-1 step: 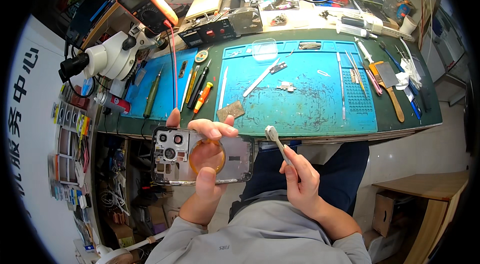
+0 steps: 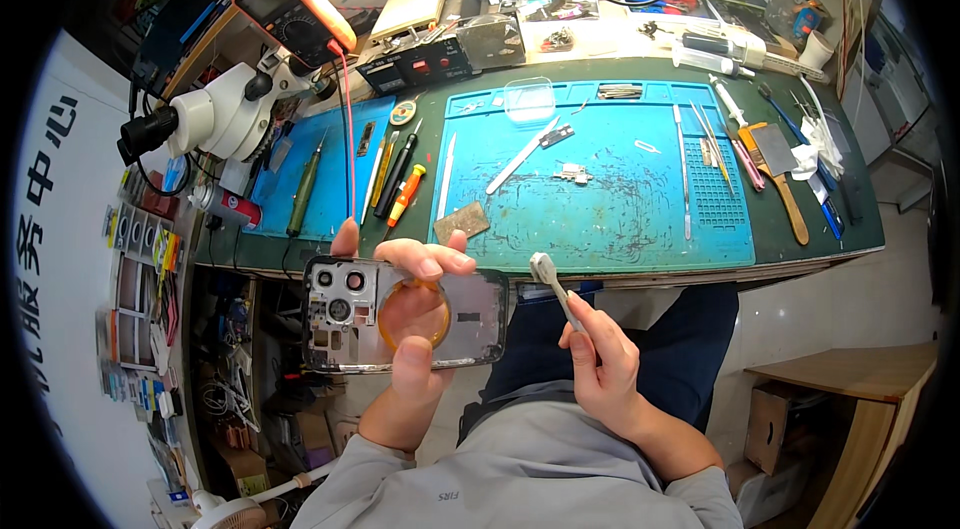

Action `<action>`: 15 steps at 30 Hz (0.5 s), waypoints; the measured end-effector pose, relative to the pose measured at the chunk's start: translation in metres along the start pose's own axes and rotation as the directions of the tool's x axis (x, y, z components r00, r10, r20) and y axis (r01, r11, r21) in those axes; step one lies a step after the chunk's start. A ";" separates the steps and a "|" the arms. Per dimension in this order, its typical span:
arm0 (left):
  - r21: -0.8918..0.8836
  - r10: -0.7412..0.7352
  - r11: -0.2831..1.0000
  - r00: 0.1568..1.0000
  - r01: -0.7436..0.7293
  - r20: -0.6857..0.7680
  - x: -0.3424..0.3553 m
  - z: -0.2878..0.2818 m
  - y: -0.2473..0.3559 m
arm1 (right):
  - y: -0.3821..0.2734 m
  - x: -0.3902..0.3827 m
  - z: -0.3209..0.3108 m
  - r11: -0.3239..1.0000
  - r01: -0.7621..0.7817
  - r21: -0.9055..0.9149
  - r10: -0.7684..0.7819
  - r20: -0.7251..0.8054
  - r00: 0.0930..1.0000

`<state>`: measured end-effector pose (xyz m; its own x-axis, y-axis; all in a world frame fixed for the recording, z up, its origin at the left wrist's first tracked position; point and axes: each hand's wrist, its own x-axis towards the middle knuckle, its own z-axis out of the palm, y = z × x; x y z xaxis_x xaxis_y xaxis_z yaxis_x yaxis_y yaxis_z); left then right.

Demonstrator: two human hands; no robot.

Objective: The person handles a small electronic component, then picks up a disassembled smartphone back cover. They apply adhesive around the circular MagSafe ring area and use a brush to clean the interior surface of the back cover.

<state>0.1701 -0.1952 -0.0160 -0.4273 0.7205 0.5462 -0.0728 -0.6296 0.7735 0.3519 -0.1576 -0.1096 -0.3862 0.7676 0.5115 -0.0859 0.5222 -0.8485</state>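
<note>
My left hand holds a phone back housing level above my lap. Its thumb presses the near long edge, and its fingers curl over the far edge. The housing has a dark frame, a camera plate with round lens openings at its left end, and an orange ring in the middle. To its right, my right hand grips a grey toothbrush by its handle. The brush head points up and away, apart from the housing; its bristles are hard to make out.
Beyond the hands, a blue work mat lies on the green bench, bearing a small metal part, a flat plate and tweezers. Screwdrivers lie left, a wide brush right. A microscope and orange multimeter stand far left.
</note>
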 end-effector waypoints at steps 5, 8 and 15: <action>-0.177 0.109 0.976 0.989 -0.126 -0.101 0.005 0.002 -0.014 | -0.005 0.001 -0.001 0.995 0.030 0.094 -0.036 0.066 0.997; -0.584 -0.244 0.809 0.943 0.070 -0.225 0.013 0.003 -0.015 | -0.009 0.004 0.001 0.984 0.085 0.158 -0.103 0.111 0.988; -0.729 -0.509 0.653 0.831 0.204 -0.223 0.017 0.002 -0.012 | -0.023 0.012 0.010 0.983 0.118 0.139 -0.135 0.118 0.984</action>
<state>0.1652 -0.1749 -0.0155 -0.5190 0.8547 -0.0115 -0.7922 -0.4759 0.3821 0.3401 -0.1645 -0.0856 -0.4767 0.6407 0.6019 -0.2574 0.5529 -0.7925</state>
